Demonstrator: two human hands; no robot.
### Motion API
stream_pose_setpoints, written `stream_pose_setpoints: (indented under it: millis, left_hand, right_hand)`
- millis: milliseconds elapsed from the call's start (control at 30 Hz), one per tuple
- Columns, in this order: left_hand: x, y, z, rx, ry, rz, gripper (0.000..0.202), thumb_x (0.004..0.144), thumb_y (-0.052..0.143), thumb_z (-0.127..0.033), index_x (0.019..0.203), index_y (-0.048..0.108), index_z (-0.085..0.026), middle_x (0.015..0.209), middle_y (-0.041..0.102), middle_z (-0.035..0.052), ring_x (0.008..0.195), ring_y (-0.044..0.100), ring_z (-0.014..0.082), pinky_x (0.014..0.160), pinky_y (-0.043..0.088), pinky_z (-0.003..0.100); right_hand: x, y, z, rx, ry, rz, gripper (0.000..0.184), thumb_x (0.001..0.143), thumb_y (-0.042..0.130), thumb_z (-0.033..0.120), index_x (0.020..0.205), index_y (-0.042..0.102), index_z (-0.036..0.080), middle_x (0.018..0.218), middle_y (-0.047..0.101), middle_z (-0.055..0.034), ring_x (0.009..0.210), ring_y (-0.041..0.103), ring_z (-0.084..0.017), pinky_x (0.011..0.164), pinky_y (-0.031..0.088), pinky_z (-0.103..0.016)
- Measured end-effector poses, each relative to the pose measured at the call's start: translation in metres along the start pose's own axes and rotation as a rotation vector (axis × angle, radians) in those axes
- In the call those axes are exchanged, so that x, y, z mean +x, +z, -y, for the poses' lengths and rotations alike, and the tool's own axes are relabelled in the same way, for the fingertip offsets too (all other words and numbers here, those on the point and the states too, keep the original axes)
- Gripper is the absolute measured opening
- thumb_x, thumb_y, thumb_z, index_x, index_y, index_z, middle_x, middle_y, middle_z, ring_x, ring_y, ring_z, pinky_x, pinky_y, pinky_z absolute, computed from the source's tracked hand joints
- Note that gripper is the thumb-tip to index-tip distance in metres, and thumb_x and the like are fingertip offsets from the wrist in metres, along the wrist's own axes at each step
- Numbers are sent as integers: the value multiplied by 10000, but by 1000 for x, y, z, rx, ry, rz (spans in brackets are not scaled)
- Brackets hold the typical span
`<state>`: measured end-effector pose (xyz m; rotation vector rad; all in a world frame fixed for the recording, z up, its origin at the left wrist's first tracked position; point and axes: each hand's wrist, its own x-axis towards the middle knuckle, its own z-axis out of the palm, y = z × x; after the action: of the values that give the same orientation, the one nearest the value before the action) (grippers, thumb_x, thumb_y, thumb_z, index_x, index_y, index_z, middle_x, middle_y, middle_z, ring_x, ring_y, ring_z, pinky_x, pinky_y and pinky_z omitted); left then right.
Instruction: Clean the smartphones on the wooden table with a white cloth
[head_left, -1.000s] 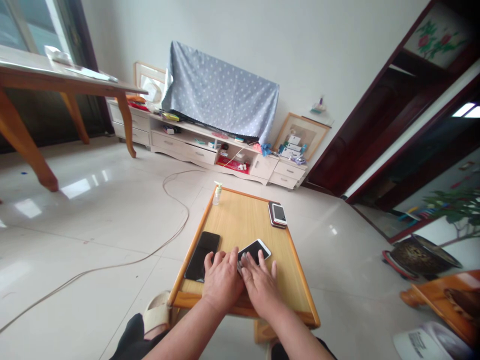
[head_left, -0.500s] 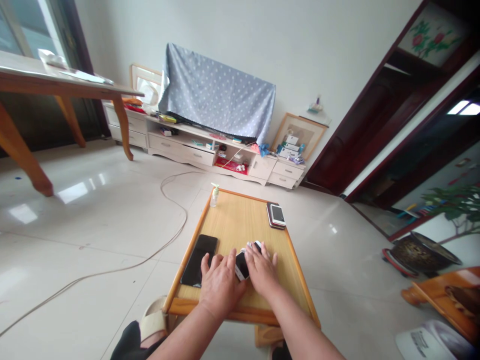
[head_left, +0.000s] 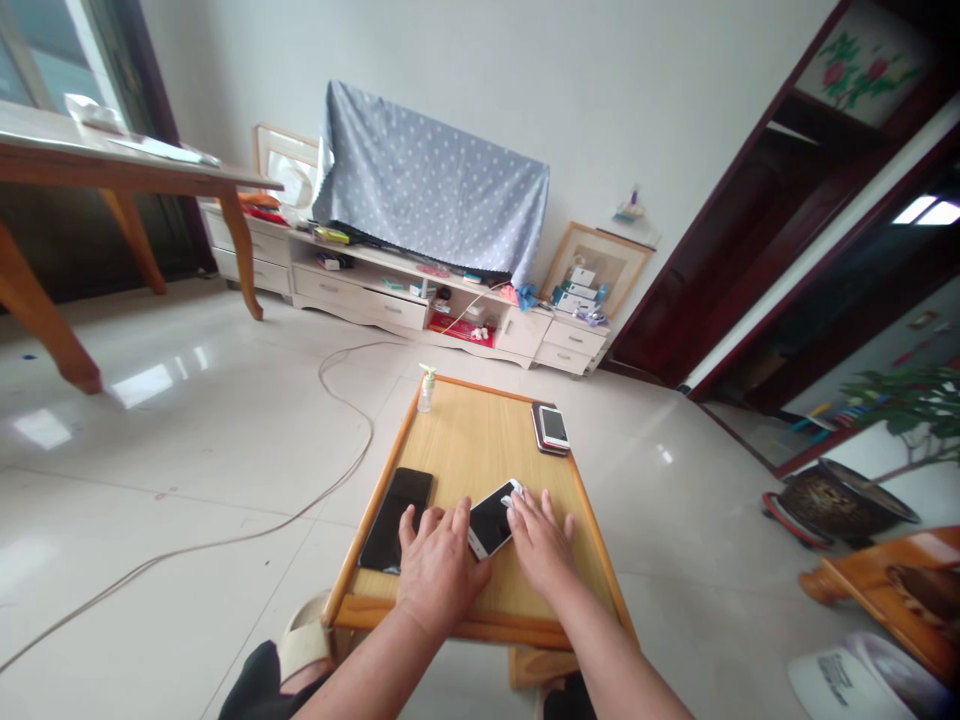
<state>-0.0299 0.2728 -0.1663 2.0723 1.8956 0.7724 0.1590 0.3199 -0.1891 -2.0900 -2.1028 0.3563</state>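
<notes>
A white smartphone (head_left: 492, 522) with a dark screen lies aslant on the small wooden table (head_left: 480, 435). My left hand (head_left: 441, 562) holds its lower left edge between thumb and fingers. At the phone's right edge, my right hand (head_left: 541, 542) has its fingers stretched over a small white piece (head_left: 509, 499), perhaps a cloth or wipe, pressed under the fingertips. Left of my left hand lies a larger black phone or tablet (head_left: 396, 520). Near the far right corner sits a stack of devices (head_left: 553, 427), a white phone on top. A small pump bottle (head_left: 426, 392) stands at the far left corner.
A raised rim edges the small table. A cable (head_left: 330, 490) runs over the tiled floor on the left. Beyond stands a low white cabinet (head_left: 360, 300) with a dotted cloth (head_left: 435, 190) above it. A potted plant (head_left: 836, 500) and a white bucket (head_left: 847, 680) are on the right.
My right hand has slid right across the phone with the white piece, so more of the screen shows. My left hand has stayed on the phone's left edge.
</notes>
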Motion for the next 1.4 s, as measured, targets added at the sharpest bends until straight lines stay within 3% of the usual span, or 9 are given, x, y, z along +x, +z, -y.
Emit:
stream_pose_setpoints:
  millis: [100, 267, 467, 600, 733, 867, 1167, 1300, 1400]
  left_hand:
    - [0, 0, 0, 0, 2, 2, 714, 751, 635, -347, 1440, 496, -223, 1258, 698, 87, 1244, 516, 315, 1210, 67, 580]
    - [0, 1, 0, -8, -6, -8, 605, 850, 563, -372, 1434, 510, -223, 1283, 693, 93, 1266, 514, 304, 1211, 61, 582]
    - [1, -1, 1, -23, -16, 17, 708, 832, 602, -419, 1490, 449, -206, 1291, 686, 116, 1278, 507, 318, 1213, 46, 586]
    - [-1, 2, 4, -2, -9, 16, 657, 895, 484, -266, 1539, 376, -198, 1281, 691, 115, 1268, 515, 291, 1214, 36, 586]
    - [-2, 3, 6, 15, -19, 24, 732, 855, 510, -207, 1562, 324, -183, 1227, 709, 117, 1267, 513, 286, 1218, 35, 577]
    - [-1, 0, 3, 25, -24, 31, 752, 859, 567, -340, 1557, 332, -188, 1238, 700, 119, 1270, 511, 300, 1217, 46, 587]
    - [0, -5, 0, 15, -12, 50, 772, 807, 656, -461, 1502, 421, -224, 1288, 678, 109, 1288, 493, 323, 1217, 26, 608]
    - [1, -5, 1, 20, 0, 54, 739, 787, 673, -431, 1472, 457, -254, 1291, 676, 98, 1287, 497, 320, 1223, 18, 596]
    - [1, -4, 1, 25, 5, 43, 713, 785, 670, -406, 1454, 475, -255, 1281, 677, 96, 1285, 499, 317, 1224, 12, 595]
  right_hand:
    - [0, -5, 6, -5, 83, 1, 594, 1049, 96, 567, 1560, 339, 386, 1657, 249, 33, 1557, 48, -310, 1164, 59, -731]
    - [-17, -4, 31, -2, -232, 80, 537, 1065, 155, 545, 1537, 373, 411, 1637, 303, 41, 1557, 94, -256, 1204, 13, -661]
    - [-13, -11, 47, 68, -136, 93, 548, 1068, 133, 547, 1516, 415, 408, 1624, 330, 44, 1556, 62, -300, 1174, 7, -720]
    - [-24, -14, 55, 57, -295, 128, 510, 1077, 170, 511, 1555, 320, 415, 1613, 353, 32, 1554, 84, -292, 1188, 20, -700]
    - [-45, -17, 48, 60, -383, 134, 483, 1081, 207, 470, 1546, 331, 433, 1595, 385, 40, 1553, 85, -287, 1193, 24, -696]
    - [-54, -19, 30, 39, -402, 143, 477, 1074, 233, 482, 1515, 405, 425, 1589, 393, 42, 1550, 113, -291, 1195, 7, -692]
    - [-45, 2, -3, 45, -199, -187, 455, 1053, 332, 450, 1419, 572, 323, 1532, 497, -45, 1459, 384, -288, 1202, 147, -627]
    - [-40, 9, -18, 124, -158, -423, 425, 1019, 410, 423, 1317, 654, 244, 1357, 650, -104, 1264, 574, -274, 1138, 343, -504]
    - [-32, 8, -21, 202, -117, -471, 406, 989, 469, 461, 1227, 698, 226, 1216, 688, -123, 1121, 622, -264, 1005, 466, -407]
